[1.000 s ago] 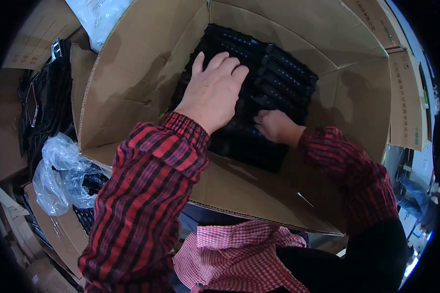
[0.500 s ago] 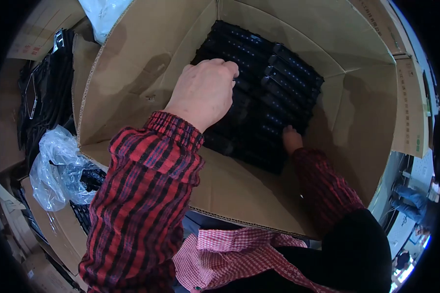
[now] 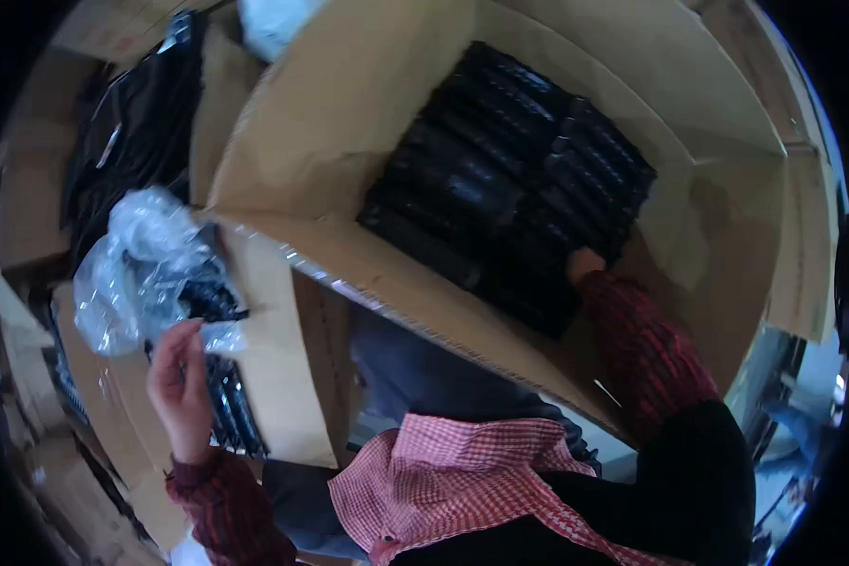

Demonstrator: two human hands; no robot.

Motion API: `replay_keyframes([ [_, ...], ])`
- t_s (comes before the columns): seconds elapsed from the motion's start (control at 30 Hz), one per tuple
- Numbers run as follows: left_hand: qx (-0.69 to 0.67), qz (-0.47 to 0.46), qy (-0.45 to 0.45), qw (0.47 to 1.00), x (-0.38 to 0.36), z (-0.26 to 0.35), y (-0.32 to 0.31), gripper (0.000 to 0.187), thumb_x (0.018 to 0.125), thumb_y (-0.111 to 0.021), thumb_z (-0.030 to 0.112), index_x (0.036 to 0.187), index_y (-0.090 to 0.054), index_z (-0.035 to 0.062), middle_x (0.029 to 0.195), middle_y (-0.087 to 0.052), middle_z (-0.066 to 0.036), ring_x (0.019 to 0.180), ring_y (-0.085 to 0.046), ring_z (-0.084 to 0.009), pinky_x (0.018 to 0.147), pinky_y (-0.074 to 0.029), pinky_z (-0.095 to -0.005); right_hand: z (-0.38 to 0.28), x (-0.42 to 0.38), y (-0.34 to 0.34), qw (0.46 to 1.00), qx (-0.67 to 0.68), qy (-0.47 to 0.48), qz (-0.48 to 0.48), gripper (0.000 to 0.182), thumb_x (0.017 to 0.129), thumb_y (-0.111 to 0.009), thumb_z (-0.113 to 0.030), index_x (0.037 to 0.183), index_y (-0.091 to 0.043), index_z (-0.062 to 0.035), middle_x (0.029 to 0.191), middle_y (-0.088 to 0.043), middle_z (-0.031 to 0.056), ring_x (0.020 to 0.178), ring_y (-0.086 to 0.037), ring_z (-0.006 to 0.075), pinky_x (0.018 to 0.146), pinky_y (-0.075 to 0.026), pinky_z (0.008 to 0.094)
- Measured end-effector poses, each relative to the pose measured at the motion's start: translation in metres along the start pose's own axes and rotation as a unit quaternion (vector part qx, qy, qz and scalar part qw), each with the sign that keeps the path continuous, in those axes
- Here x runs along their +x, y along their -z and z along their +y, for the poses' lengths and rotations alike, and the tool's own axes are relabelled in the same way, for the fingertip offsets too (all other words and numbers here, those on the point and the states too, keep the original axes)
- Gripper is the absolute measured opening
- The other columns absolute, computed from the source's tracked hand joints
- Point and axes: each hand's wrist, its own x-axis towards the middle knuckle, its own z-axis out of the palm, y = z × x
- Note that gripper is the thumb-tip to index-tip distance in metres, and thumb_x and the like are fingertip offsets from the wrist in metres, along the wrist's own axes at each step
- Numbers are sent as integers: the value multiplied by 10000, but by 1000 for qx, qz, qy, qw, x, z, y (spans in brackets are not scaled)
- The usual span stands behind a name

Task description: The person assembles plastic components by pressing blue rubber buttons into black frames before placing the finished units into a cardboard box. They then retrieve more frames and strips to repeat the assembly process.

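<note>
Cardboard cartons crowd the workspace; no worktop shows. Large box, flaps open, holds black trays stacked in rows against its far wall and filling its floor. Right hand reaches deep over the near wall to the stack's near right corner; fingers hidden behind the trays, so whether it grasps or only presses cannot be told. Left hand is outside the box, raised at the near left, fingers loosely curled and released, fingertips just touching the plastic bag. That bag lies crumpled on a lower carton holding more black parts. Risks, as judged: the slack bag could slip from so light a touch and spill; leaning on the near wall could buckle it and shift the rows. Left background: further black pieces, more cartons.
</note>
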Motion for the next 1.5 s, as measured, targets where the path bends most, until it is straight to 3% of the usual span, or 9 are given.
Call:
replay_keyframes([
  [0.07,46,35,83,995,-56,-60,29,189,889,-577,61,1070,-615,18,992,-641,-61,889,-591,-119,782,-463,-243,17,34,20,966,-173,143,-129,252,911,-465,-255,896,-632,-67,892,-629,143,781,-610,251,700,-506,369],
  [0.1,77,69,192,976,-81,-83,38,203,881,-599,98,1068,-624,25,975,-650,-63,875,-596,-116,765,-471,-247,38,74,24,741,-473,409,-246,249,926,-447,-254,932,-634,-89,933,-618,133,825,-600,232,731,-495,357],
  [0.13,59,99,248,962,-111,-117,50,218,874,-614,129,1068,-626,28,966,-658,-71,880,-602,-123,768,-477,-257,12,134,29,712,-486,464,-201,249,926,-447,-254,932,-634,-89,933,-618,133,825,-600,232,731,-495,357],
  [0.17,84,143,251,954,-142,-151,57,246,845,-637,136,1066,-628,28,970,-660,-108,889,-622,-173,765,-487,-292,59,93,79,757,-399,516,-17,246,925,-475,-242,1074,-598,-89,1010,-604,136,875,-597,221,698,-504,352],
  [0.23,197,171,275,925,-191,-191,78,292,785,-642,123,1059,-606,30,980,-631,-150,931,-610,-290,827,-479,-367,6,47,229,968,21,198,-151,269,916,-497,-192,1123,-549,-27,1068,-577,171,915,-598,299,718,-514,434],
  [0.47,271,239,242,900,-237,-294,88,429,815,-595,176,1222,-488,88,1257,-481,-156,1178,-437,-342,968,-390,-421,-183,-208,485,781,379,477,136,253,935,-476,-130,1152,-571,-43,1004,-588,67,931,-560,135,807,-431,250],
  [0.57,256,253,219,907,-218,-312,89,399,830,-578,183,1217,-503,119,1268,-483,-119,1201,-421,-331,974,-374,-443,-324,-337,448,699,305,645,-45,160,873,-521,-35,999,-611,5,954,-586,60,836,-560,129,732,-446,245],
  [0.73,301,253,232,890,-201,-313,95,405,821,-619,238,1200,-519,136,1257,-492,-118,1189,-437,-322,936,-374,-471,-515,-408,252,468,90,878,45,252,761,-582,-51,1012,-590,-38,1025,-556,117,982,-543,291,820,-453,385],
  [1.5,265,287,171,905,-199,-329,91,191,809,-555,86,972,-653,64,989,-578,-135,946,-542,-313,806,-448,-406,-494,-436,209,489,-158,845,145,96,703,-576,-110,769,-640,-84,902,-532,29,908,-526,201,679,-497,304],
])
